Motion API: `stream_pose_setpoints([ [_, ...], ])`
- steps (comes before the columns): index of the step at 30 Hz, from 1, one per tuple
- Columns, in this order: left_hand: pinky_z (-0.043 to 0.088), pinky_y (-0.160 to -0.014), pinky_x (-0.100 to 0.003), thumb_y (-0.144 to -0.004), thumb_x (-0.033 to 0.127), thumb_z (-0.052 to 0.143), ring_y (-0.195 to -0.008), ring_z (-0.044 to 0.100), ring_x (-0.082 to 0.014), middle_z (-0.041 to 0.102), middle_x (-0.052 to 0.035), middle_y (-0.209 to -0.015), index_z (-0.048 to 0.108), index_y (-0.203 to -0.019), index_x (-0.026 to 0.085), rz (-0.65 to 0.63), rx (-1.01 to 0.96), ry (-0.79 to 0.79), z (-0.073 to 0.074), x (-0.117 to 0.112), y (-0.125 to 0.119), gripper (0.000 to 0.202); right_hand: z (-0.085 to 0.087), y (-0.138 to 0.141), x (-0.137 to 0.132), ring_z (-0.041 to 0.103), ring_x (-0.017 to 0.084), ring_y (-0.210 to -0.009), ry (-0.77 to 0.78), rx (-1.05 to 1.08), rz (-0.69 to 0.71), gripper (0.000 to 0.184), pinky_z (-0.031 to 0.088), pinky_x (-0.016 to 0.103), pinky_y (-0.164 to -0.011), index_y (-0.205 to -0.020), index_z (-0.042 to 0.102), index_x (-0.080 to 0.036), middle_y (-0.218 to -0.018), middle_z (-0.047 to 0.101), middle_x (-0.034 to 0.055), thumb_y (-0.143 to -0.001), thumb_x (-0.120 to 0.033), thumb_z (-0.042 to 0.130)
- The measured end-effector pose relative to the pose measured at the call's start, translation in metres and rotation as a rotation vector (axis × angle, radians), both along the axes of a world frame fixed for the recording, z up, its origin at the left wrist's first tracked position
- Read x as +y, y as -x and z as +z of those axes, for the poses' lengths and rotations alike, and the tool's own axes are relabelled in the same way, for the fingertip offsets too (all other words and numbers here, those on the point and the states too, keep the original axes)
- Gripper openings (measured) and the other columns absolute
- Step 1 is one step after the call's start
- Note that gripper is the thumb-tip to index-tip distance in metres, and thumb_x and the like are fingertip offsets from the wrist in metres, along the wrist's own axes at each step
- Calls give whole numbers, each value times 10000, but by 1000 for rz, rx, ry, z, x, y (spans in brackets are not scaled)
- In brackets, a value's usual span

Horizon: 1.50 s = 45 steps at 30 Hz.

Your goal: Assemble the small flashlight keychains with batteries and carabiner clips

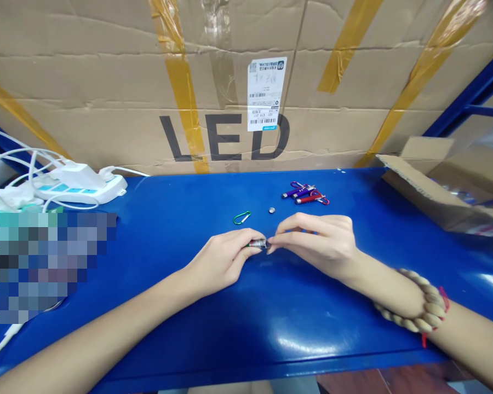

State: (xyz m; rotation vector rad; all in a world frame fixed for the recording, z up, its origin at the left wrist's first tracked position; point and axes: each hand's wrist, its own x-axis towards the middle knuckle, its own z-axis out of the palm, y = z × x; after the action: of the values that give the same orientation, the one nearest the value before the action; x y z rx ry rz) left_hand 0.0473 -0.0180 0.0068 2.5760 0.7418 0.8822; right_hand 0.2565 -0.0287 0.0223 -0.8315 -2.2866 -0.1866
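Note:
My left hand (225, 254) is closed round a small green keychain flashlight (258, 244), whose silver end points right. Thumb and fingertips of my right hand (318, 238) are pinched together at that end. A tiny dark or metallic piece seems to be between them, too small to make out. Behind the hands lie a green carabiner clip (242, 218) and a small round silver button-like piece (271, 210). Farther back rest several purple and red keychain flashlights (306, 193) with their clips.
The blue table (181, 202) backs onto a large cardboard box (119, 82) marked LED. At left are a white power strip (82, 189) and tangled cables. An open carton (427, 191) stands at right, beside a blue metal frame (472, 87).

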Motion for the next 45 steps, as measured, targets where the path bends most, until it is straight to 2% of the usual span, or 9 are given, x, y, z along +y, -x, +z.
stream_pose_setpoints([
  [5,480,-718,-194,-908,180,376,-787,619,-103,652,-14,-880,530,-951,177,-40,57,19,-2,0,2,160,-1,4,-2,587,71,-610,108,44,8,224,372,194,-522,-748,702,-250,-749,662,-10,-864,-330,527],
  [11,482,-632,-223,-904,191,381,-692,614,-128,638,-35,-770,500,-841,161,-30,37,-142,-10,1,5,137,-3,13,1,586,97,-618,344,271,95,240,422,201,-552,-647,685,-191,-675,654,15,-763,-396,637],
  [14,477,-613,-222,-894,168,396,-669,608,-128,634,-40,-749,495,-820,159,-29,9,-191,-12,1,6,124,-5,17,2,554,88,-528,573,371,45,258,414,206,-492,-616,678,-172,-646,649,21,-711,-413,676],
  [18,474,-606,-224,-878,133,413,-663,606,-130,640,-46,-734,509,-807,153,-45,-26,-258,-13,2,5,121,-8,19,5,487,71,-403,1022,450,2,263,377,198,-401,-638,679,-145,-525,604,-1,-627,-404,724],
  [21,477,-615,-227,-875,123,413,-682,614,-132,649,-46,-739,530,-828,152,-48,-23,-265,-12,2,4,129,-8,20,6,459,60,-382,1188,485,-28,244,351,187,-379,-641,683,-139,-491,588,-13,-585,-368,747],
  [27,489,-664,-220,-885,168,428,-731,624,-121,662,-31,-817,553,-943,174,-21,11,-164,-10,2,5,139,-7,19,7,430,44,-372,1238,520,-59,217,324,178,-364,-626,687,-143,-502,597,-14,-555,-334,760],
  [40,482,-749,-198,-883,193,437,-831,625,-108,652,-4,-918,540,-1001,202,6,32,29,-6,1,3,157,-13,15,14,452,47,-386,1187,492,-58,198,349,174,-382,-652,693,-139,-550,626,1,-579,-315,744],
  [45,465,-789,-208,-892,210,424,-875,608,-113,634,-7,-978,516,-1029,205,-2,85,78,-4,1,2,165,-12,12,18,463,57,-385,1081,431,-51,221,365,178,-381,-628,688,-139,-544,626,6,-545,-327,771],
])
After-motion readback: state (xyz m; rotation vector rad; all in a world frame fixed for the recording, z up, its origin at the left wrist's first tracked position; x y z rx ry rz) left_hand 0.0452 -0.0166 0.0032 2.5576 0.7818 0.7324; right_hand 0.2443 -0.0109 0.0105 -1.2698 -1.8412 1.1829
